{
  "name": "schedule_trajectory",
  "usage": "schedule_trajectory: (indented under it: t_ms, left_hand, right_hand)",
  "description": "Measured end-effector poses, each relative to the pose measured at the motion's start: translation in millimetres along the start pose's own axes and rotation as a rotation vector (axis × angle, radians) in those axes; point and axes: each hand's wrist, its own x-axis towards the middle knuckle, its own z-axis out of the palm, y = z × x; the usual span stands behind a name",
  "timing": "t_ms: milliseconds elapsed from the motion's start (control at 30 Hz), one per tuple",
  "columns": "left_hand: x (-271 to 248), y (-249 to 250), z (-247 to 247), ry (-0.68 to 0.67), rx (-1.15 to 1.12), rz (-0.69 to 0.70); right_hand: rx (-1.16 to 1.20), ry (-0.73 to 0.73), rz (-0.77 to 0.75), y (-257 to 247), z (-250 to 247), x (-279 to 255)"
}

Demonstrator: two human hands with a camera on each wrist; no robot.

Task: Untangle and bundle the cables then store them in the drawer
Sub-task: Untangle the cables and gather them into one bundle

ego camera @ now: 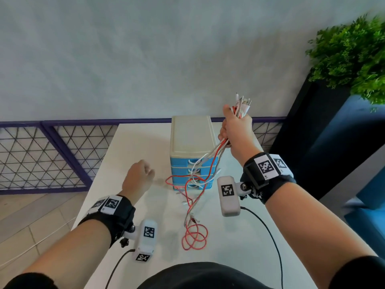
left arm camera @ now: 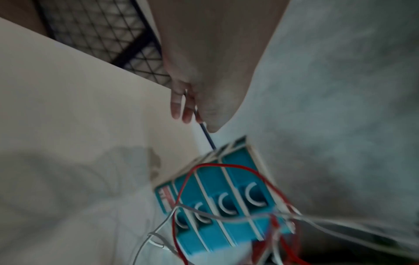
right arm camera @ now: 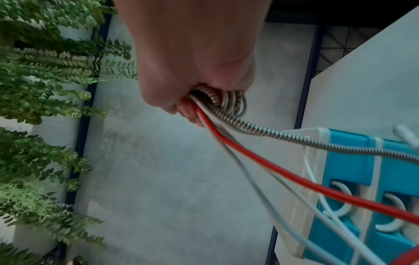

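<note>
My right hand (ego camera: 235, 130) is raised beside the top of the drawer unit (ego camera: 191, 140) and grips a bunch of cables (ego camera: 242, 105) in its fist, plug ends sticking up. In the right wrist view the right hand (right arm camera: 192, 71) holds red, white and metal-braided cables (right arm camera: 226, 114). They hang down tangled across the blue drawer fronts (ego camera: 187, 172) to the table, where the red cable (ego camera: 194, 236) lies in loose loops. My left hand (ego camera: 137, 176) hovers over the table left of the drawers, fingers loosely curled, holding nothing. All drawers (left arm camera: 226, 197) look closed.
The white table (ego camera: 129, 147) stands against a grey wall, with a purple mesh fence (ego camera: 41, 155) to the left. A green plant (ego camera: 350, 59) on a dark stand and blue furniture (ego camera: 364, 132) are at the right. Black camera leads (ego camera: 268, 232) trail near me.
</note>
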Motion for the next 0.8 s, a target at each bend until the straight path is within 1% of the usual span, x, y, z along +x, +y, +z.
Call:
schedule_trajectory:
  t_ms: [33,67,100,133,200,267,333,433,500,567,633,700,733,800]
  left_hand:
    - [-0.6,14.3,1.8,0.036,-0.053,0.07]
    - [-2.0,28.4,2.8,0.039,-0.106,0.154]
    - [-4.8,43.9,2.8,0.003,-0.152,0.218]
    - [-7.2,56.0,3.6,-0.068,-0.188,0.255]
    - [-8.2,72.1,8.7,-0.282,-0.209,0.239]
    - [-10.1,78.2,15.6,-0.48,-0.159,0.18]
    - [-12.5,77.8,21.9,-0.56,-0.169,0.122]
    - [-14.5,72.0,25.1,-0.629,-0.338,0.067]
    - [-11.9,63.4,22.6,-0.627,-0.408,0.042]
    - [-9.7,52.0,18.8,-0.576,-0.463,-0.016]
    - [-9.3,38.9,14.9,-0.525,-0.591,-0.143]
    - [-10.0,26.9,11.3,-0.503,-0.793,-0.303]
    - [-9.8,21.7,9.2,-0.497,-0.871,-0.349]
    - [-10.3,14.2,7.2,-0.47,-0.912,-0.356]
  right_hand:
    - [-0.006,-0.008,0.002,1.7,2.2,-1.7]
    - [-0.007,-0.016,0.002,3.3,4.1,-3.1]
    - [-0.007,-0.022,0.001,4.7,6.0,-4.3]
    - [-0.007,-0.027,0.001,5.8,7.5,-5.1]
    - [-0.004,-0.037,0.004,7.0,9.8,-6.6]
    - [0.003,-0.059,0.001,7.1,10.6,-7.6]
    - [-0.007,-0.074,-0.014,6.8,9.8,-7.6]
    - [-0.05,-0.076,-0.042,6.8,5.6,-5.3]
    - [-0.08,-0.064,-0.053,5.5,2.2,-3.8]
    - [-0.096,-0.036,-0.051,3.0,-1.1,-2.4]
    - [-0.097,-0.008,-0.047,0.0,-4.9,0.3]
    - [-0.119,0.007,-0.047,-0.4,-8.1,2.7]
    - [-0.136,0.007,-0.044,1.0,-9.0,3.2]
    - [-0.163,0.008,-0.031,4.7,-10.5,2.8]
